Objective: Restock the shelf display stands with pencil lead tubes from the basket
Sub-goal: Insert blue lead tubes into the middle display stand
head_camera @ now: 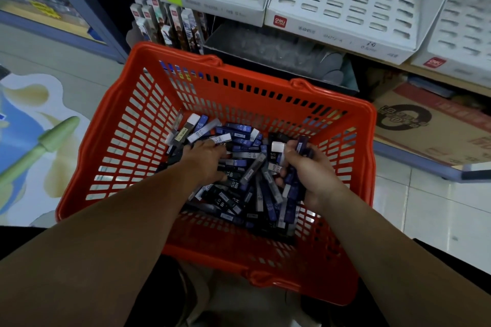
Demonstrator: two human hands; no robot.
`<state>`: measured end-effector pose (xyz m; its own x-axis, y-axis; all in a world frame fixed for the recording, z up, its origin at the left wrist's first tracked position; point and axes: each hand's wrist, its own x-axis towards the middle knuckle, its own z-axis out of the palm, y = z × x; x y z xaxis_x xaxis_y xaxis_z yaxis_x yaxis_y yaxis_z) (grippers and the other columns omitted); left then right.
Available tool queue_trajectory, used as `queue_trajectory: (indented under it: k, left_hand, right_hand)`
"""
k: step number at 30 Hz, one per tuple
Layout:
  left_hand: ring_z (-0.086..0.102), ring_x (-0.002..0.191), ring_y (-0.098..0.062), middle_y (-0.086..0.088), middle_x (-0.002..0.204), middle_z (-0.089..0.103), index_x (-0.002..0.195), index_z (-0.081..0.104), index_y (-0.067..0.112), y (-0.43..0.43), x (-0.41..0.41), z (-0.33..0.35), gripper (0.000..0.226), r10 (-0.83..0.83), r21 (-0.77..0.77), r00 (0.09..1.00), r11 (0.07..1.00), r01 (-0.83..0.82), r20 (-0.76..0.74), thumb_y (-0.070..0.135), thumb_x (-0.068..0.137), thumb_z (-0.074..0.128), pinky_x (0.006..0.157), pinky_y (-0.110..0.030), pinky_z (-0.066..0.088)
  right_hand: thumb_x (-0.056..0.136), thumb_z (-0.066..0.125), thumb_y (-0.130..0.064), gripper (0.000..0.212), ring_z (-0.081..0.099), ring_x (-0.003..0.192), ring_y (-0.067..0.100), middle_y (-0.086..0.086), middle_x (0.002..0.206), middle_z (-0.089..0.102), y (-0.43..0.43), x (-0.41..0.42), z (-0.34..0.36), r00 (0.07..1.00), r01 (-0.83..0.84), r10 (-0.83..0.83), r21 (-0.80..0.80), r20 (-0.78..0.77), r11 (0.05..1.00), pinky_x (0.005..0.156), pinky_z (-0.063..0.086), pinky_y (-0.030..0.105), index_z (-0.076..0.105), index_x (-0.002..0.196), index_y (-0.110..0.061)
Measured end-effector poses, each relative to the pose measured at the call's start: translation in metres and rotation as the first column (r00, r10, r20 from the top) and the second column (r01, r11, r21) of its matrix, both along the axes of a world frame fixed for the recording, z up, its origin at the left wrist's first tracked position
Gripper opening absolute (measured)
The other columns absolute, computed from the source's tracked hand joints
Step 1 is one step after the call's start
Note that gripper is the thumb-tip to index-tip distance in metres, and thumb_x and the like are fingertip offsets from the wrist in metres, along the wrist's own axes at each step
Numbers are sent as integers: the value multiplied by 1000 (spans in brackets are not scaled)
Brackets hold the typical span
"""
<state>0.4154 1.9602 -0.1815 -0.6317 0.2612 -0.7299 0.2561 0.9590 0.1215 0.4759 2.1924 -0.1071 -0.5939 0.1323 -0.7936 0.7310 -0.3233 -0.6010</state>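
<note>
Tubes (292, 186) sit bundled in the clenched right hand (308, 175); left hand (206, 159) presses palm-down into the basket (265, 260) pile, grip hidden.

A jumble of pencil lead tubes (239, 186) (slim, dark blue and black, white-labelled) covers the floor of the red slotted basket (127, 141) at frame centre. White slotted display stands (345, 8) line the top edge — holding few tubes.

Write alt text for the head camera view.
A person's hands are in an orange basket of pencil lead tubes: the right hand grips a bunch of them, the left hand reaches into the pile. Behind the basket, white slotted display stands hold few tubes.
</note>
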Motion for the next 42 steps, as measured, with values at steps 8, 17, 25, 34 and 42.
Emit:
queue_trajectory:
  k: [8, 17, 25, 34, 42]
  left_hand:
    - [41, 141, -34, -10, 153, 43, 155, 38, 21, 0, 8, -21, 71, 129, 123, 992, 984, -128, 1, 40, 96, 71, 112, -48, 44]
    - [44, 141, -35, -14, 162, 35, 161, 26, 17, 3, 23, -27, 76, 265, 190, 952, 937, -292, 156, 34, 99, 67, 113, -47, 44]
    - [69, 86, -22, -10, 109, 72, 160, 23, 18, -4, 11, 80, 70, 355, 354, 870, 809, -469, 341, 42, 105, 58, 69, -35, 56]
    - [55, 52, -20, -3, 66, 63, 111, 54, 12, 2, 15, 258, 19, 235, 546, 921, 749, -375, 310, 30, 106, 58, 50, -30, 46]
    - [58, 61, -18, 5, 73, 65, 121, 55, 9, 10, 19, 349, 25, 225, 696, 910, 587, -413, 350, 28, 105, 60, 57, -39, 48]
  right_hand:
    - [101, 66, -11, 20, 53, 59, 24, 10, 73, 60, -5, 6, 1, 992, -110, 113, 50, -63, 993, 51, 46, 35, 66, 118, -21]
    - [100, 67, -11, 12, 49, 55, 24, 4, 64, 57, -13, 2, 0, 979, -193, 197, 95, -45, 977, 50, 43, 35, 68, 111, -16]
    - [98, 68, -17, 3, 56, 60, 23, 8, 77, 64, -22, -11, 46, 915, -378, 403, 306, -18, 874, 54, 48, 33, 68, 101, -17]
    - [97, 71, -22, 23, 53, 48, 18, 13, 89, 67, -38, -39, 189, 828, -405, 518, 409, -215, 817, 46, 43, 29, 63, 118, -18]
    - [97, 72, -31, 19, 53, 51, 18, 8, 76, 61, -17, -49, 286, 709, -481, 624, 423, -327, 768, 46, 44, 29, 65, 109, -18]
